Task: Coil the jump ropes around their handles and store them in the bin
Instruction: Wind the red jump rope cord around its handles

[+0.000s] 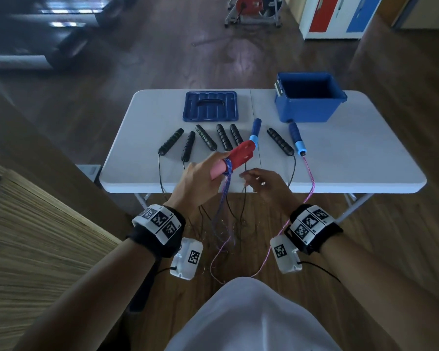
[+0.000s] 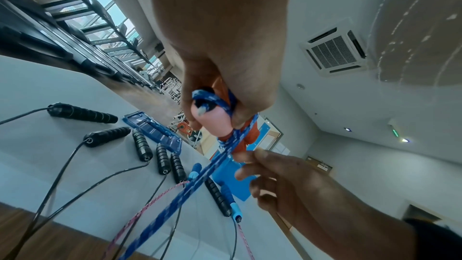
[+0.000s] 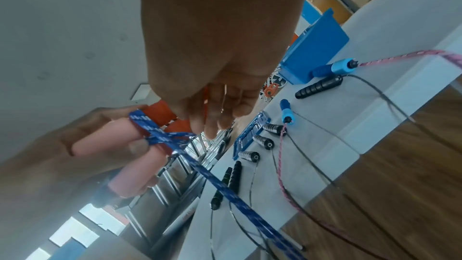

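My left hand (image 1: 200, 176) grips a pair of red and pink handles (image 1: 238, 158) side by side above the table's front edge. A blue patterned rope (image 1: 226, 193) loops round them and hangs to the floor. In the left wrist view the rope (image 2: 200, 181) crosses the pink handle ends (image 2: 215, 120). My right hand (image 1: 259, 183) hovers just right of the handles, fingers relaxed, fingertips (image 2: 250, 157) touching the rope near the wrap. The open blue bin (image 1: 302, 110) stands at the back right of the table, dark inside.
On the white table (image 1: 352, 160) lie several black handles (image 1: 205, 136) with thin black cords, and two blue handles (image 1: 297, 140) joined by a pink rope (image 1: 311, 173) that drops to the floor. The bin's blue lid (image 1: 211, 106) lies at the back middle.
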